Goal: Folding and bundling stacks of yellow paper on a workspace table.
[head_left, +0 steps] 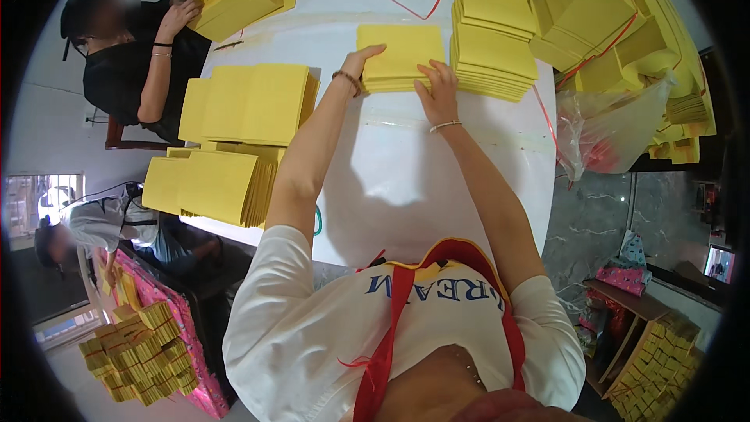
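A stack of yellow folded paper [401, 45] lies on the white table in front of me. My left hand [366, 60] grips its left edge, one fingertip resting on top. At the near right corner, my right hand [439, 91] holds the same stack, with bent fingers on the upper sheet and the thumb along the front side. Right beside this stack stands a row of taller yellow paper stacks [494, 62]. The undersides of both hands are hidden.
More yellow stacks [250, 101] stand at the table's left, with others [207, 180] nearer me. Red string [406, 9] lies across the far part of the white table [437, 180]. A clear plastic bag [613, 129] hangs at the right edge. A co-worker's hands [187, 4] hold a yellow block.
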A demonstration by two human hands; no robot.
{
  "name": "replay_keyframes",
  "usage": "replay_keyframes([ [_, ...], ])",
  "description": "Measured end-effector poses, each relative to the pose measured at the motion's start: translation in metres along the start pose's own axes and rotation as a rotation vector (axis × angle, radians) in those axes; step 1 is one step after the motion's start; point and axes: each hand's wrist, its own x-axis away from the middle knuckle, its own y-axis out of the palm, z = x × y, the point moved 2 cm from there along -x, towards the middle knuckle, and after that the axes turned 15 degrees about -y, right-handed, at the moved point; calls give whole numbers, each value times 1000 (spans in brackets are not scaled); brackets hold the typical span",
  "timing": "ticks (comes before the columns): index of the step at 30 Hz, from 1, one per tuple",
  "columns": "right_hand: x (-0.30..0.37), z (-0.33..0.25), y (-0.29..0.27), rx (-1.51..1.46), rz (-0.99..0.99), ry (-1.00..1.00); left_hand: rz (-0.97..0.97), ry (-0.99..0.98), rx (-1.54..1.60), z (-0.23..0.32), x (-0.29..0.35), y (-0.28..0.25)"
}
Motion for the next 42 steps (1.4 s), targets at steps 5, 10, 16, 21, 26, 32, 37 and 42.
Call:
replay_keyframes([
  [5,8,-5,-15,-167,-93,-15,81,233,145,-31,48,8],
  [10,21,-28,-67,-318,-46,82,-20,323,162,-61,106,12],
  [16,76,-28,-129,-1163,-383,602,-244,240,-21,-112,159,53],
  [21,106,-43,-173,-973,-299,518,-289,368,-421,-143,154,72],
  [26,154,-26,-175,-286,-522,55,-140,505,-1166,-178,125,61],
  [32,166,-23,-173,-699,-317,230,-62,483,-1285,-181,139,71],
  [37,166,-30,-179,-723,-289,310,-44,500,-821,-177,155,85],
  [42,171,-31,-169,-615,-277,466,71,569,-1348,-186,145,74],
])
